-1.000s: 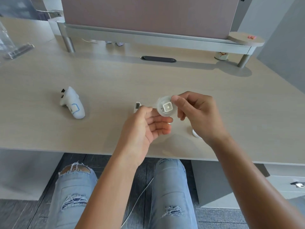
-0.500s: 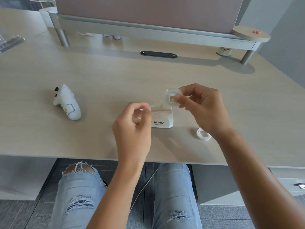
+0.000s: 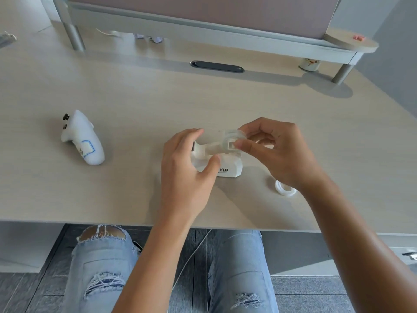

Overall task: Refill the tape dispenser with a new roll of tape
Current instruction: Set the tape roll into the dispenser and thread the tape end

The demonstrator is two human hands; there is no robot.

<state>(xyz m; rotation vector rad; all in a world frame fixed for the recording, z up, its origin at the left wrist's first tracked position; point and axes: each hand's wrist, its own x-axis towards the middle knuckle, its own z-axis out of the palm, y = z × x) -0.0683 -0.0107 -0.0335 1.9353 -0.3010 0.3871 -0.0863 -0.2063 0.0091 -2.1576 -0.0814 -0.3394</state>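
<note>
A white tape dispenser [image 3: 228, 166] with black lettering stands on the desk [image 3: 158, 98] near its front edge. My left hand [image 3: 187, 168] wraps the dispenser's left end, thumb on its front face. Just above the dispenser my right hand [image 3: 277, 152] pinches a clear roll of tape [image 3: 230, 140] on a white hub. A strip of tape runs from the roll to the left, toward the dispenser's cutter end. An empty white core ring [image 3: 284, 187] lies flat on the desk, to the right of the dispenser and partly under my right wrist.
A white handheld controller [image 3: 82, 138] lies on the desk at the left. At the back stands a grey monitor riser [image 3: 203, 30] on metal legs, with a dark cable slot [image 3: 217, 66] before it. A small white pot [image 3: 309, 63] sits under the riser's right end.
My left hand has let go of the tape's free end and taken hold of the dispenser. The right hand has brought the roll down toward the dispenser.
</note>
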